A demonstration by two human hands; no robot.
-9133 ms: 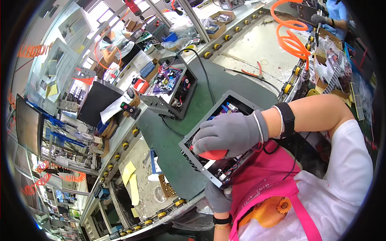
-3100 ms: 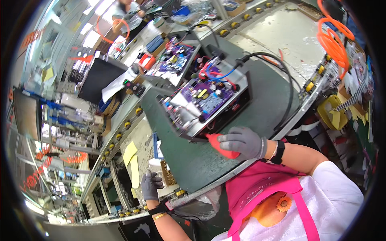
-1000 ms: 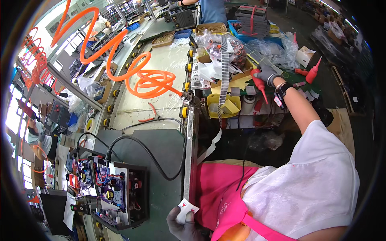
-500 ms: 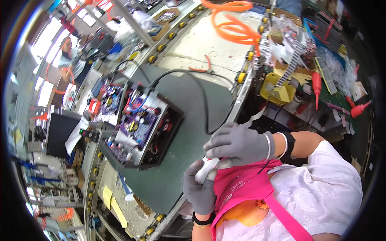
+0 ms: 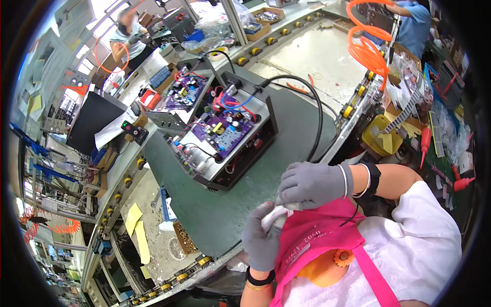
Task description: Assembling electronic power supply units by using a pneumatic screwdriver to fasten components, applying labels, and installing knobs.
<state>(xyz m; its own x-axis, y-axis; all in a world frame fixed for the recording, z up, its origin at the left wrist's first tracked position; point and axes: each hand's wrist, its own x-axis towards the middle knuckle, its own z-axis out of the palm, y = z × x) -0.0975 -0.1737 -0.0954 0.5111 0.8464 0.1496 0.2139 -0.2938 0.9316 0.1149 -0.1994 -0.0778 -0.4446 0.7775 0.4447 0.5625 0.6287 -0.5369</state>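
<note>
Close to the pink apron (image 5: 322, 225), my two grey-gloved hands meet over a small white piece (image 5: 269, 219) whose kind I cannot make out. My left hand (image 5: 261, 239) grips it between thumb and fingers. Bent over its far end, my right hand (image 5: 314, 185) has its fingers closed and partly hides it. Beyond them, on the green mat (image 5: 230, 215), stands an open black-framed electronic unit (image 5: 225, 133) with a purple circuit board, coloured wires and a thick black cable plugged into its back corner. Neither hand touches it.
Behind it is a second opened unit (image 5: 186, 92). Yellow rollers (image 5: 255, 51) line the conveyor. An orange coiled hose (image 5: 365, 48) hangs at the far right, near a yellow bin (image 5: 381, 134) and red squeeze bottles (image 5: 425, 143). Co-workers (image 5: 413, 28) are in the background.
The view has shifted, so the bench and units appear farther right and higher. Both hands stay together on the white piece, the right hand's fingers now more curled over it.
</note>
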